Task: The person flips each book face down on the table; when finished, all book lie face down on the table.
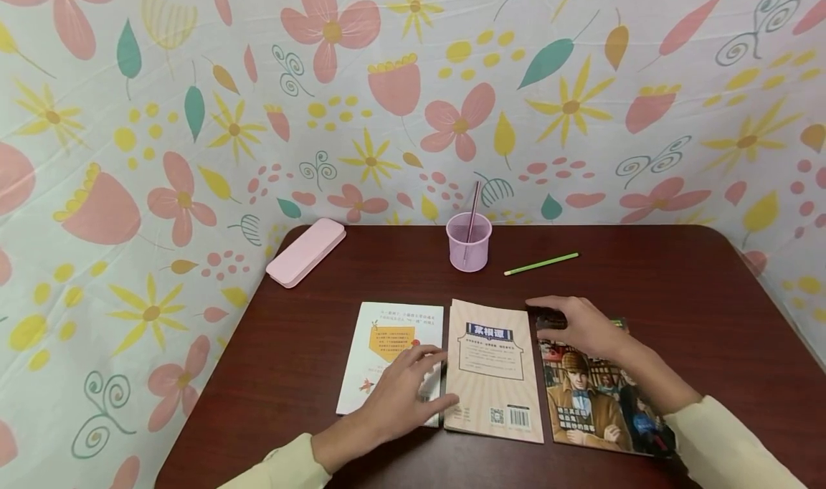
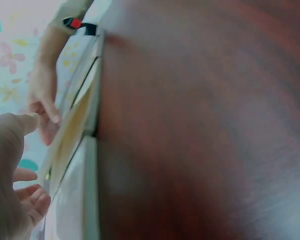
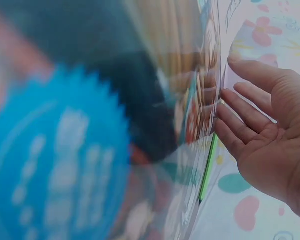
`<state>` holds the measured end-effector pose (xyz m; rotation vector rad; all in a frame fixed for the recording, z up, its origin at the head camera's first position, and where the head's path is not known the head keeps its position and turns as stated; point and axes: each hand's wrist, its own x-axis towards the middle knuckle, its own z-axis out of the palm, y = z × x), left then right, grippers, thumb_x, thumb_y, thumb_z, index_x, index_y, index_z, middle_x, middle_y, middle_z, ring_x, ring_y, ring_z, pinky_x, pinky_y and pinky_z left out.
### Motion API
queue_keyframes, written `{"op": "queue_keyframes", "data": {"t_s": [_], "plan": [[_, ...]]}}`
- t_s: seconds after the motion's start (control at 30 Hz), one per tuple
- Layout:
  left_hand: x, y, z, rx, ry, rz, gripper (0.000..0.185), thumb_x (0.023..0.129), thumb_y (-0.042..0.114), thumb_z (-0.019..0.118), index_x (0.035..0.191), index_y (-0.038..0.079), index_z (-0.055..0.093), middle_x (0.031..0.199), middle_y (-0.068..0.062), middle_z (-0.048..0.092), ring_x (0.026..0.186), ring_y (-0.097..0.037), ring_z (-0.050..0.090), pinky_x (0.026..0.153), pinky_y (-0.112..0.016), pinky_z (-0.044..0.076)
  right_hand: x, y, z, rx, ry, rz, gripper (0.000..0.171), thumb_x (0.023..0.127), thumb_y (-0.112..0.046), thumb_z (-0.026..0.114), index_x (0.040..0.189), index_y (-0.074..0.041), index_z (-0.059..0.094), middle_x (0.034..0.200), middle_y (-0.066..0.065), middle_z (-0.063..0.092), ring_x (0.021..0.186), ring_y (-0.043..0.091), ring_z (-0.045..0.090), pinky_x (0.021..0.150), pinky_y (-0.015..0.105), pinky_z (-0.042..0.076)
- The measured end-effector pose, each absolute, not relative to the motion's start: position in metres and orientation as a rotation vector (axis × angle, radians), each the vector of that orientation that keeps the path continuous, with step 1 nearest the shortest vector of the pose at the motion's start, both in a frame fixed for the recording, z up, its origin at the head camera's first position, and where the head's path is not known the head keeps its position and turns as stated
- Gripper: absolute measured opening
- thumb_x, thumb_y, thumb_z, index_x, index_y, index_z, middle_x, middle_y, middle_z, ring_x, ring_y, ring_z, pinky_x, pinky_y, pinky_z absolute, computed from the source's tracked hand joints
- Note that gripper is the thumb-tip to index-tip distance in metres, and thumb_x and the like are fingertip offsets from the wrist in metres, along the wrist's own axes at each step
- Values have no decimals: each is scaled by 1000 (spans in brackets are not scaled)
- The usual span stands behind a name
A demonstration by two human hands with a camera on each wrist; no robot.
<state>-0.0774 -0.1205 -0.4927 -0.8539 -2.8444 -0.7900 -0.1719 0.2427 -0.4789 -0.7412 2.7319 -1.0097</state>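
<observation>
3 books lie side by side on the dark bench (image 1: 645,274). The left hand (image 1: 403,392) rests flat on the white book (image 1: 381,345), its fingers (image 1: 429,360) nearly straight and spread, their tips reaching the left edge of the beige book (image 1: 493,374) in the middle; it grips nothing. The right hand (image 1: 577,324) lies over the top edge of the illustrated book (image 1: 596,396) on the right, fingers (image 3: 240,127) extended and relaxed, touching the glossy cover without curling round it.
</observation>
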Motion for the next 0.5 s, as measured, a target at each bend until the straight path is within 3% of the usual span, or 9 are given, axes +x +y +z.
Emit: {"op": "queue_keyframes", "data": {"t_s": [0.07,0.17,0.23,0.3,0.37,0.43,0.47,0.5], "plan": [[-84,-121,-487,-824,-2850,-887,65,98,49,75,148,9,61,148,-4,60,129,-23,62,104,-46,54,-172,250,-478,-707,2728,-1013,58,95,-11,82,147,2,60,145,31,59,65,15,53,72,36,48],[-95,-121,-480,-773,-2849,-1061,65,102,48,70,152,7,56,152,-8,58,124,-25,66,102,-44,56,-170,263,-478,-661,2723,-1041,58,95,-13,81,147,2,60,145,32,58,57,12,47,67,33,48],[-103,-120,-476,-752,-2833,-1189,66,104,47,68,154,7,53,154,-9,57,124,-27,67,103,-42,56,-169,271,-479,-669,2747,-1039,58,95,-14,82,146,2,60,143,31,61,73,18,60,68,33,46],[-110,-118,-473,-756,-2808,-1295,67,105,45,67,157,7,49,158,-10,54,130,-31,64,106,-44,55,-168,278,-480,-669,2759,-1054,57,94,-14,82,145,2,61,141,30,62,76,22,65,65,32,45],[-117,-115,-470,-773,-2783,-1392,69,105,42,68,160,6,46,161,-10,50,137,-33,59,110,-44,52,-166,285,-480,-686,2791,-1037,57,94,-15,83,144,3,62,139,30,64,99,31,68,68,32,45],[-124,-112,-466,-795,-2770,-1458,71,104,40,70,162,9,44,164,-7,47,140,-34,57,113,-43,49,-164,291,-480,-686,2814,-1033,57,95,-16,83,144,3,62,138,30,64,104,35,70,68,32,46],[-127,-110,-464,-809,-2766,-1493,73,103,41,71,163,9,42,165,-7,45,141,-34,55,115,-43,47,-163,295,-480,-681,2828,-1027,56,95,-16,83,143,3,62,138,30,64,97,30,69,67,32,46],[-129,-108,-461,-816,-2766,-1522,75,103,41,72,163,10,41,167,-6,43,143,-34,54,116,-42,45,-162,298,-480,-675,2839,-1022,56,94,-17,83,143,3,63,138,30,64,98,33,69,66,32,46]]}}
